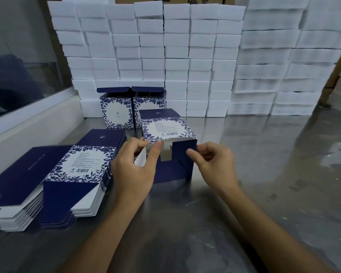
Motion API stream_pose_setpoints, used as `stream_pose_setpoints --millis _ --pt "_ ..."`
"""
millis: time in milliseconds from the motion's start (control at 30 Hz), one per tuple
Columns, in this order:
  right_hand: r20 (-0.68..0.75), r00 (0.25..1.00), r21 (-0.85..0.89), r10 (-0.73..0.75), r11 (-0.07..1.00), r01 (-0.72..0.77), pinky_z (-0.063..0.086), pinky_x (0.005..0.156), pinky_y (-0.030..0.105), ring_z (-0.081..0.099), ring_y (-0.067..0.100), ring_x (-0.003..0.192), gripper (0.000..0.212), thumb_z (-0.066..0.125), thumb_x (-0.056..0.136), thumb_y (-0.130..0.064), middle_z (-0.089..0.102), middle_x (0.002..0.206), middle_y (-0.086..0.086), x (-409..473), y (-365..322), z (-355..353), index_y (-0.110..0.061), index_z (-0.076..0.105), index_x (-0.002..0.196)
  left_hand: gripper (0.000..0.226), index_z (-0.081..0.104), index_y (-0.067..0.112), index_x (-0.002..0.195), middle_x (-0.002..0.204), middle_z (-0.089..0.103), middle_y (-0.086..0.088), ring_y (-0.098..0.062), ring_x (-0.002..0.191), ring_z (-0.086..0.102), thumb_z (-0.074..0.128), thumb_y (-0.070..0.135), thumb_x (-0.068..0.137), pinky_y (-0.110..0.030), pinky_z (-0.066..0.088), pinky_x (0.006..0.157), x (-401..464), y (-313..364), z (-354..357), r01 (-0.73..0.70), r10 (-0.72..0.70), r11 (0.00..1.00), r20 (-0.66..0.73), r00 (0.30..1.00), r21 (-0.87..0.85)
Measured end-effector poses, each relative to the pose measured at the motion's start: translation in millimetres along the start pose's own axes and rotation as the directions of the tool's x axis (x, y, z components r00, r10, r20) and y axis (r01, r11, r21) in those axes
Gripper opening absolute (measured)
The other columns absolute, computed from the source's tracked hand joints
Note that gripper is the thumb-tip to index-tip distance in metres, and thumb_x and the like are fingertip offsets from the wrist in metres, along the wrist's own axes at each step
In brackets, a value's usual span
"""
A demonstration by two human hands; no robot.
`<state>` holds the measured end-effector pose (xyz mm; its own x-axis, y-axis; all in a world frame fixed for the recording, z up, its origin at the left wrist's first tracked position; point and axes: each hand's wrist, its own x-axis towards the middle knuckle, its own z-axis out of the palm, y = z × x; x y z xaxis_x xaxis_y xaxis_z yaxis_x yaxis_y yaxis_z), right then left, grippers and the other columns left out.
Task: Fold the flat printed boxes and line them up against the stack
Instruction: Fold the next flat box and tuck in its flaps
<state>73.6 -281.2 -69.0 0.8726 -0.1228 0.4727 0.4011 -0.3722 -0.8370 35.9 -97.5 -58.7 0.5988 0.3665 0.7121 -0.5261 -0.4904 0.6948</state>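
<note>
My left hand pinches a white flap of the half-formed printed box; my right hand pinches its navy side flap. The box rests on the tabletop, just in front of two folded boxes standing against the white stack. Flat boxes lie left of it.
</note>
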Motion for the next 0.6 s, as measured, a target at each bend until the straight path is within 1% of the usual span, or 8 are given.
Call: stream_pose_setpoints --millis 67,167,267,367,433,467,533,600 --pt "0.071 0.997 -0.039 0.038 0.999 -0.035 0.052 0.063 0.020 0.068 0.005 0.069 0.013 0.079 0.086 -0.028 0.073 0.075 -0.011 -1 4 2 -0.028 0.070 0.077 0.042 0.064 0.013 0.081 0.090 0.070 0.007 -0.007 0.092 0.067 0.063 0.055 0.083 -0.038 0.055 0.076 2 -2 -2 0.007 -0.007 1.000 -0.008 1.000 -0.001" --pt "0.084 0.996 -0.071 0.025 0.997 -0.019 0.047 0.058 0.013 0.064 0.000 0.063 0.017 0.077 0.088 -0.027 0.071 0.072 -0.012 -1 8 3 -0.029 0.067 0.073 0.043 0.064 0.014 0.081 0.091 0.070 0.006 -0.003 0.094 0.066 0.063 0.056 0.083 -0.033 0.056 0.077 1 -5 -2 -0.003 0.004 1.000 -0.012 1.000 0.011" --pt "0.082 0.996 -0.094 0.022 0.995 -0.014 0.052 0.060 0.020 0.065 0.004 0.064 0.016 0.076 0.089 -0.025 0.072 0.072 -0.009 0 9 0 -0.025 0.069 0.074 0.044 0.064 0.013 0.081 0.091 0.070 0.006 -0.001 0.094 0.065 0.062 0.057 0.083 -0.027 0.054 0.077 0 -5 1 -0.013 0.013 1.000 -0.009 1.000 0.011" --pt "0.094 0.995 -0.094 0.031 0.995 -0.022 0.054 0.063 0.022 0.067 0.006 0.069 0.013 0.076 0.088 -0.028 0.073 0.076 -0.009 0 9 -1 -0.026 0.069 0.077 0.044 0.064 0.012 0.081 0.090 0.070 0.007 -0.003 0.095 0.066 0.063 0.056 0.083 -0.029 0.055 0.076 1 -5 1 -0.023 0.023 1.000 -0.019 1.000 0.005" --pt "0.158 0.985 -0.132 0.069 0.990 -0.048 0.057 0.069 0.026 0.068 0.007 0.074 0.010 0.078 0.086 -0.030 0.073 0.080 -0.008 0 11 -1 -0.023 0.071 0.085 0.044 0.063 0.013 0.080 0.088 0.068 0.014 -0.002 0.096 0.066 0.063 0.056 0.083 -0.028 0.054 0.076 2 -5 0 -0.023 0.023 1.000 -0.025 0.999 -0.006" --pt "0.196 0.976 -0.172 0.099 0.983 -0.065 0.058 0.071 0.029 0.068 0.009 0.075 0.014 0.080 0.085 -0.029 0.072 0.081 -0.006 -1 12 0 -0.021 0.072 0.092 0.043 0.063 0.014 0.079 0.087 0.067 0.019 0.000 0.097 0.066 0.063 0.057 0.083 -0.025 0.054 0.075 2 -5 0 -0.022 0.022 1.000 -0.026 0.999 -0.012" --pt "0.229 0.960 -0.207 0.163 0.972 -0.115 0.058 0.072 0.032 0.068 0.010 0.073 0.028 0.080 0.084 -0.025 0.072 0.078 -0.005 -3 15 1 -0.021 0.068 0.109 0.044 0.063 0.015 0.078 0.087 0.064 0.025 0.002 0.097 0.066 0.064 0.059 0.082 -0.021 0.052 0.074 2 -5 0 -0.021 0.021 0.999 -0.026 0.999 -0.025" --pt "0.225 0.956 -0.155 0.186 0.976 -0.153 0.056 0.067 0.025 0.068 0.006 0.068 0.045 0.079 0.084 -0.018 0.072 0.071 -0.007 -3 17 1 -0.024 0.059 0.124 0.046 0.063 0.015 0.078 0.087 0.063 0.029 0.000 0.095 0.066 0.064 0.061 0.081 -0.019 0.052 0.073 1 -5 0 -0.016 0.015 0.999 -0.022 1.000 -0.038"
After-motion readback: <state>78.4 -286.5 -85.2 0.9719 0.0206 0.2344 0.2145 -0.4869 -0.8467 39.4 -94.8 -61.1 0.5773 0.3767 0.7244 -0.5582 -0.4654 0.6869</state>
